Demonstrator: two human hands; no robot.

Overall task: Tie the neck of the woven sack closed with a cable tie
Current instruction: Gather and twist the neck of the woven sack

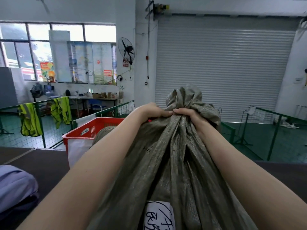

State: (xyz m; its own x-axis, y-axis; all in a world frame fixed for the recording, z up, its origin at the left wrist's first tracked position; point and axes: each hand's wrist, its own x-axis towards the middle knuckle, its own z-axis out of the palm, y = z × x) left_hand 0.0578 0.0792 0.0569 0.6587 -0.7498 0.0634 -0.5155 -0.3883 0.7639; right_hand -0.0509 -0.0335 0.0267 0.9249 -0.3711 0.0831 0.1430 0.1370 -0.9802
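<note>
A grey-green woven sack (pixel 174 163) stands upright in front of me, with a white handwritten label (pixel 159 214) low on its front. Its neck (pixel 184 103) is gathered into a bunch, and the loose top flops above my hands. My left hand (pixel 151 112) grips the neck from the left. My right hand (pixel 189 115) grips it from the right, thumbs almost touching. A small red bit (pixel 149 120) shows under my left hand; I cannot tell what it is. No cable tie is clearly visible.
A red plastic crate (pixel 93 130) stands behind the sack to the left, with another sack top beside it. Green wire fencing (pixel 41 123) carries yellow safety vests (pixel 29 120). A closed roller shutter (pixel 224 63) fills the back wall. Lilac cloth (pixel 15 185) lies at lower left.
</note>
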